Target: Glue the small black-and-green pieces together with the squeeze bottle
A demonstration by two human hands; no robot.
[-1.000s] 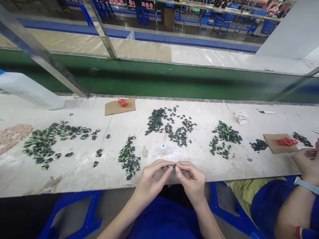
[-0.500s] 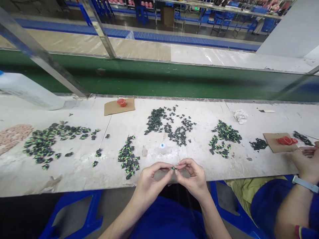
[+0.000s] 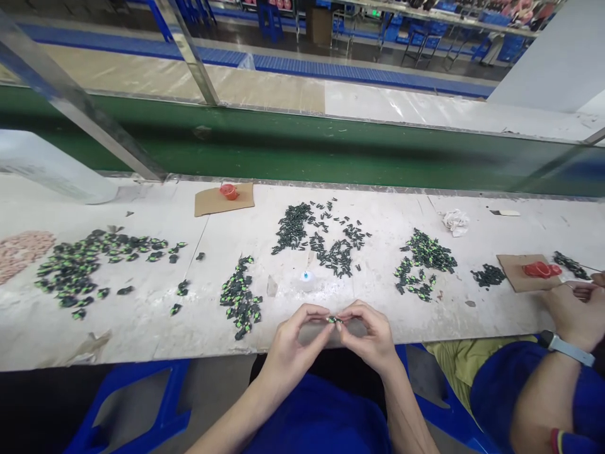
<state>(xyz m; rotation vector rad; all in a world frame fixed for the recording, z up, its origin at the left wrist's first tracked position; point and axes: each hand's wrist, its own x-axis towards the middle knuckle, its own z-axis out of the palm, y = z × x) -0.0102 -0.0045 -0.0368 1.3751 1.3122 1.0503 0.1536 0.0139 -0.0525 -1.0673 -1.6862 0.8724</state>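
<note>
At the far left of the frame, the white jug (image 3: 51, 165) sits slightly further towards the edge than half a second ago, and its blue cap is now out of view; the whole scene slides a little the same way, so this looks like the head turning. The pale pink pieces (image 3: 23, 252) and the broad black-and-green heap (image 3: 75, 268) at left keep their layout on the worktop (image 3: 142, 328), as does the narrower black-and-green pile (image 3: 241, 299) left of centre.

At lower centre, the left hand (image 3: 295, 340) has its fingers pinched narrow on one end of a small black-and-green piece (image 3: 333, 320). The piece now sits slightly further right, its green part in plain sight, above the worktop's near edge. The right hand (image 3: 371, 334) has its fingers closed on the other end. Neither hand has let go, so the work appears to remain on this one piece; its finer fit is too small to tell.

At far right, a co-worker's hand (image 3: 574, 315) has turned, bringing the dark watch face (image 3: 547, 339) into view.
</note>
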